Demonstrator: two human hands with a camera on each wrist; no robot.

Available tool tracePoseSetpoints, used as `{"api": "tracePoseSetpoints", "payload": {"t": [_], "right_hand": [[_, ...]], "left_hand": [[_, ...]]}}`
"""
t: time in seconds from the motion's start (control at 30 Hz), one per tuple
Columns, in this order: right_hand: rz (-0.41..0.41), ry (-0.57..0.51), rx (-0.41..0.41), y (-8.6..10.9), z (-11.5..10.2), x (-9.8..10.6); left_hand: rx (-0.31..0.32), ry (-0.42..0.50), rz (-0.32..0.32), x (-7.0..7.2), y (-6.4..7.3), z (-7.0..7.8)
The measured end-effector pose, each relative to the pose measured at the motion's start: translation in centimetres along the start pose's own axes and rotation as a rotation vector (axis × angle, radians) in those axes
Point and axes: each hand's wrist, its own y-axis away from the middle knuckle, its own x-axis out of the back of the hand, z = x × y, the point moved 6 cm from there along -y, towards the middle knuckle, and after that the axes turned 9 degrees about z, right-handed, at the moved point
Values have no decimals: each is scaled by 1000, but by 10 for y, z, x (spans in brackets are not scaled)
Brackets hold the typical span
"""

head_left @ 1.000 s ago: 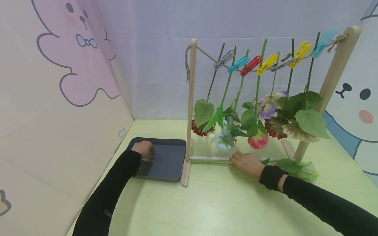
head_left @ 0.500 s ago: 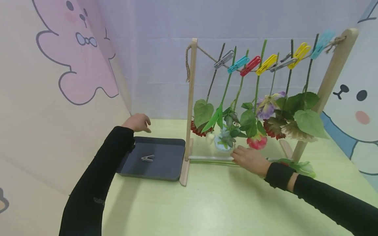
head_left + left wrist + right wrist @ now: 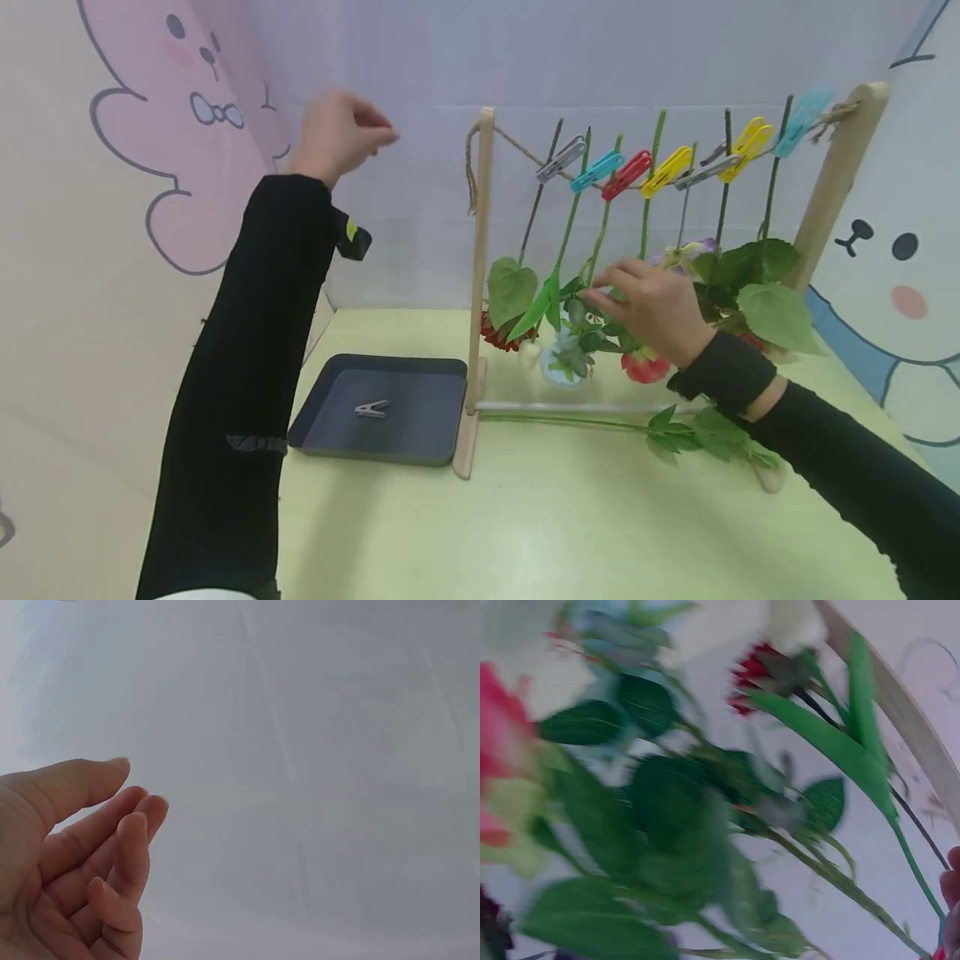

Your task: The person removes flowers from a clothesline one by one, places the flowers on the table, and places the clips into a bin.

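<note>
My left hand (image 3: 337, 137) is raised over the tray's back left side, in front of the backdrop. In the left wrist view its fingers (image 3: 131, 855) bend loosely with nothing between them. Several artificial flowers hang upside down from a rope by coloured clothespins. My right hand (image 3: 660, 308) is in front of these flowers, near the pink one (image 3: 645, 367), fingers loosely bent; nothing shows in its grasp. Only fingertips (image 3: 952, 900) show in the right wrist view. A grey clothespin (image 3: 371, 409) lies in the dark tray (image 3: 420, 442). One green-stemmed flower (image 3: 555, 419) lies along the rack's base.
The wooden rack (image 3: 482, 250) stands right of the tray, its other post (image 3: 840, 175) at the far right. A white bar (image 3: 570, 407) joins the posts near the pale green table (image 3: 525, 533). Printed cloth walls close off the left, back and right.
My left hand has come out of the tray and risen high, leaving the grey clothespin there. My right hand has lifted off the stem by the bar and moved up before the hanging flowers.
</note>
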Motion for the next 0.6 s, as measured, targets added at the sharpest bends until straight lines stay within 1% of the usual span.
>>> {"api": "tracePoseSetpoints", "payload": {"t": [0.07, 0.1, 0.13, 0.17, 0.2, 0.27, 0.33, 0.37, 0.43, 0.5, 0.53, 0.6], "right_hand": [[-19, -14, -102, -17, 8, 0], [-38, -37, -165, -24, 11, -2], [-64, -63, -230, -30, 12, -6], [-95, -97, -303, -36, 13, -10], [-129, -139, -379, -41, 13, -16], [-214, -218, -527, -46, 11, -28], [-324, -312, -681, -49, 6, -41], [-377, -360, -756, -49, 3, -47], [-466, -429, -869, -50, -4, -57], [-513, -467, -954, -51, -10, -64], [-517, -472, -982, -53, -11, -66], [-501, -462, -1006, -56, -12, -70]], "left_hand": [[-35, 33, 92, 11, -2, 30], [-61, 58, 123, 15, -2, 46], [-89, 88, 139, 16, -2, 61], [-129, 99, 139, 15, 0, 76], [-177, 101, 122, 12, 2, 91], [-269, 80, 44, -1, 6, 118], [-363, 7, -53, -18, 10, 140], [-405, -39, -99, -27, 12, 148], [-449, -113, -182, -45, 15, 159], [-472, -179, -236, -59, 15, 165], [-479, -205, -251, -64, 14, 167], [-461, -234, -279, -73, 12, 167]]}}
